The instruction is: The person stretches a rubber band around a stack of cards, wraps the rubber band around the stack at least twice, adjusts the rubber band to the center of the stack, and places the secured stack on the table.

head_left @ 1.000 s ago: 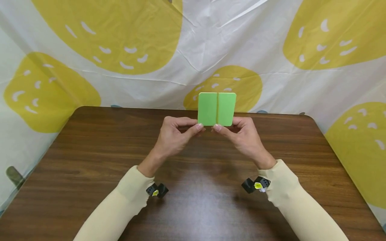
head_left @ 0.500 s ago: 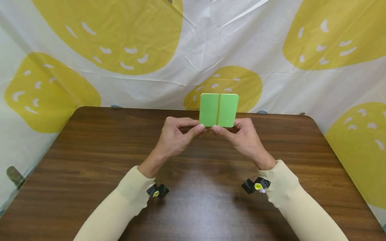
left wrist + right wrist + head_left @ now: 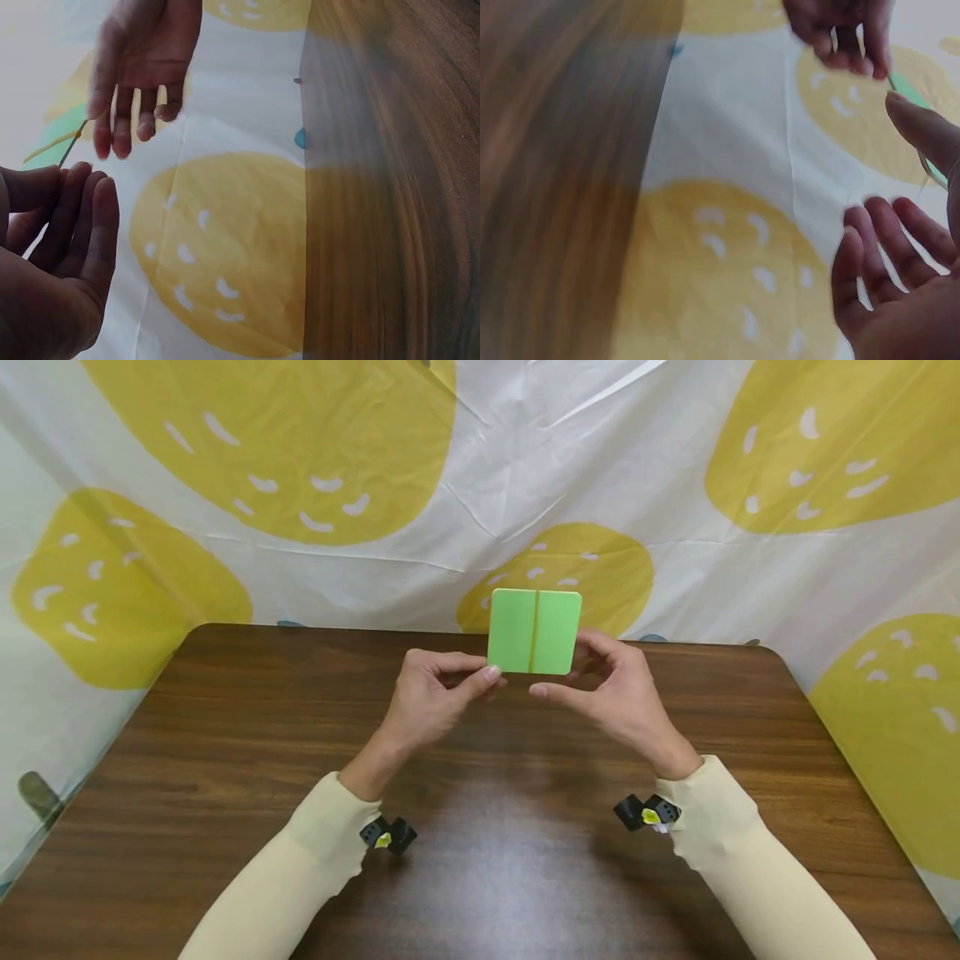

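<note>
A flat green square card (image 3: 513,631) with rounded corners is held up above the far part of the table. Down its face runs a thin yellow-brown band (image 3: 535,635), like a rubber band. My left hand (image 3: 431,702) pinches the card's lower left corner between thumb and fingers. At the other side, my right hand (image 3: 626,697) has its thumb off the card, below the bottom edge. Its fingers lie partly hidden behind the right edge; whether they touch it I cannot tell. In the right wrist view the right hand's fingers (image 3: 889,240) are spread apart from the thumb.
Under the hands is a brown wood-grain table (image 3: 247,760). Behind it hangs a white cloth (image 3: 517,468) with large yellow shapes, close to the table's back edge. Each sleeve carries a small black wrist camera, one left (image 3: 388,835), one right (image 3: 647,812).
My right thumb has let go of the card's lower edge, and the right hand has moved slightly right. The card has shifted a little to the left, still in the left hand.
</note>
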Demonstrator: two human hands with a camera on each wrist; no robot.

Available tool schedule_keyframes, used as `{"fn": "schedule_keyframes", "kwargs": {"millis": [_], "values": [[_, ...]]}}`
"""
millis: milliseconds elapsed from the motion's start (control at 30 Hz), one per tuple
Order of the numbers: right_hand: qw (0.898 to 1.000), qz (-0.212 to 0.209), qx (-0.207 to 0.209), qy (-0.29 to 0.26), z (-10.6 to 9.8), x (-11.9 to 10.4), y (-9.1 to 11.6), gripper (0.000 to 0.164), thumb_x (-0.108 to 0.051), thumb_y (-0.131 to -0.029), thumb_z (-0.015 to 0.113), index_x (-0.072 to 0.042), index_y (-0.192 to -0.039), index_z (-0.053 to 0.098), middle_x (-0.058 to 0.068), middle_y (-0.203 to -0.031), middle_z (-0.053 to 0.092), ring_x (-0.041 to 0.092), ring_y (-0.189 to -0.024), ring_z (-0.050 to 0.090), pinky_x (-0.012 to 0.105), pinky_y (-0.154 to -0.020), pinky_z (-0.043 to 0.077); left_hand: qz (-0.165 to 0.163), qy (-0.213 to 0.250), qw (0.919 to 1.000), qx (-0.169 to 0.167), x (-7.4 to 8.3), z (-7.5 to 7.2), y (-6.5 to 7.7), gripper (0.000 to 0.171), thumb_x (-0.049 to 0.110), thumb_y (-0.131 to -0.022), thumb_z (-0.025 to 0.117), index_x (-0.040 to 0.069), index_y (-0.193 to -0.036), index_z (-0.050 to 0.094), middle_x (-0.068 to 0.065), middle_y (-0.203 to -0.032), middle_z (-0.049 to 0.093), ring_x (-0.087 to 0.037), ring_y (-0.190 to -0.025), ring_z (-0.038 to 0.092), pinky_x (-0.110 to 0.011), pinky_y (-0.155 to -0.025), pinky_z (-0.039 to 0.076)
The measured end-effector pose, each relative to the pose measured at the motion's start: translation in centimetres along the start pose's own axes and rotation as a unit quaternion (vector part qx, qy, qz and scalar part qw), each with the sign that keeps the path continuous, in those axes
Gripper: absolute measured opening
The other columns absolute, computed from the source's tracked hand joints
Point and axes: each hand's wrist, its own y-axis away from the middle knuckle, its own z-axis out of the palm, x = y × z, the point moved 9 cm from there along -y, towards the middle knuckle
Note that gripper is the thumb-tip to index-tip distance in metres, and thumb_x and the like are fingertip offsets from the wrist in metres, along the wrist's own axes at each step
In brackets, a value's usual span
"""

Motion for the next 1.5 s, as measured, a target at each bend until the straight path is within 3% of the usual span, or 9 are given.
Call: {"fn": "schedule_keyframes", "kwargs": {"millis": [167, 267, 400, 567, 767, 900, 1033, 1167, 1500], "values": [[0.98, -0.142, 0.032, 0.133, -1.6, -2.3, -0.3, 0.1, -0.009, -0.059, 0.101, -0.01, -0.146, 0.052, 0.01, -0.127, 0.06, 0.026, -0.105, 0.061, 0.033, -0.084, 0.051, -0.025, 0.011, 0.9996, 0.004, -0.6, -0.6, 0.0, 0.013, -0.01, -0.091, 0.069, -0.018, -0.1, 0.072, -0.028, -0.086, 0.072, -0.046, -0.079, 0.072, -0.037, -0.07, 0.061], [0.968, -0.182, 0.027, 0.17, -1.9, -3.0, -0.6, 0.109, -0.01, -0.056, 0.102, -0.013, -0.15, 0.047, 0.013, -0.127, 0.056, 0.026, -0.11, 0.058, 0.036, -0.086, 0.05, -0.035, 0.011, 0.9993, 0.003, -0.9, -0.7, 0.0, 0.014, -0.009, -0.091, 0.069, -0.018, -0.101, 0.071, -0.029, -0.086, 0.072, -0.041, -0.079, 0.073, -0.037, -0.07, 0.061], [0.964, -0.192, 0.013, 0.182, -1.8, -3.5, -0.8, 0.109, -0.01, -0.055, 0.102, -0.014, -0.15, 0.049, 0.013, -0.131, 0.054, 0.024, -0.111, 0.055, 0.033, -0.087, 0.047, -0.051, 0.014, 0.9986, -0.003, -1.2, -0.7, 0.2, 0.015, -0.009, -0.092, 0.068, -0.019, -0.102, 0.071, -0.029, -0.087, 0.072, -0.02, -0.074, 0.074, -0.04, -0.072, 0.061], [0.963, -0.195, 0.006, 0.186, -1.6, -3.6, -0.8, 0.1, -0.008, -0.056, 0.101, -0.01, -0.144, 0.055, 0.014, -0.134, 0.052, 0.025, -0.112, 0.053, 0.031, -0.087, 0.045, -0.063, 0.01, 0.9978, -0.017, -1.5, -0.5, 0.4, 0.015, -0.007, -0.093, 0.068, -0.017, -0.103, 0.072, -0.028, -0.089, 0.073, -0.015, -0.074, 0.072, -0.038, -0.072, 0.061], [0.961, -0.208, 0.013, 0.184, -1.8, -3.6, -0.6, 0.095, -0.011, -0.055, 0.102, -0.006, -0.14, 0.059, 0.016, -0.13, 0.053, 0.026, -0.115, 0.052, 0.029, -0.087, 0.043, -0.034, -0.122, 0.9911, -0.042, -0.9, -0.8, 0.4, 0.013, 0.01, -0.091, 0.077, -0.001, -0.099, 0.078, -0.006, -0.09, 0.077, -0.014, -0.074, 0.07, -0.033, -0.068, 0.059], [0.962, -0.214, 0.01, 0.17, -1.6, -3.4, -0.5, 0.094, -0.012, -0.055, 0.102, -0.006, -0.138, 0.061, 0.016, -0.128, 0.053, 0.028, -0.112, 0.052, 0.028, -0.086, 0.043, 0.015, -0.24, 0.9685, -0.064, 0.4, -1.1, 0.2, 0.037, 0.026, -0.083, 0.087, 0.008, -0.112, 0.074, 0.0, -0.098, 0.075, -0.014, -0.083, 0.069, -0.034, -0.074, 0.057], [0.965, -0.212, 0.004, 0.154, -1.3, -3.0, -0.4, 0.093, -0.013, -0.055, 0.102, -0.006, -0.138, 0.061, 0.015, -0.128, 0.053, 0.03, -0.109, 0.052, 0.027, -0.085, 0.043, 0.084, -0.368, 0.9241, -0.062, 2.2, -1.4, -0.1, 0.079, 0.04, -0.073, 0.093, 0.013, -0.138, 0.059, -0.001, -0.111, 0.069, -0.016, -0.101, 0.064, -0.038, -0.082, 0.054], [0.967, -0.206, -0.005, 0.148, -1.0, -2.5, -0.2, 0.092, -0.012, -0.056, 0.102, -0.006, -0.138, 0.061, 0.015, -0.129, 0.053, 0.028, -0.11, 0.051, 0.027, -0.086, 0.043, 0.126, -0.442, 0.8857, -0.067, 3.1, -1.2, -0.4, 0.098, 0.043, -0.069, 0.094, 0.016, -0.15, 0.047, -0.002, -0.121, 0.063, -0.019, -0.11, 0.06, -0.044, -0.077, 0.055], [0.971, -0.178, -0.036, 0.156, 0.5, -0.9, 0.0, 0.093, -0.017, -0.057, 0.102, -0.009, -0.139, 0.06, 0.011, -0.128, 0.053, 0.025, -0.113, 0.052, 0.034, -0.091, 0.043, 0.142, -0.505, 0.8428, -0.118, 2.5, -0.5, -0.7, 0.086, 0.043, -0.064, 0.095, 0.012, -0.133, 0.056, -0.006, -0.126, 0.058, -0.025, -0.115, 0.058, -0.049, -0.077, 0.058]]}}
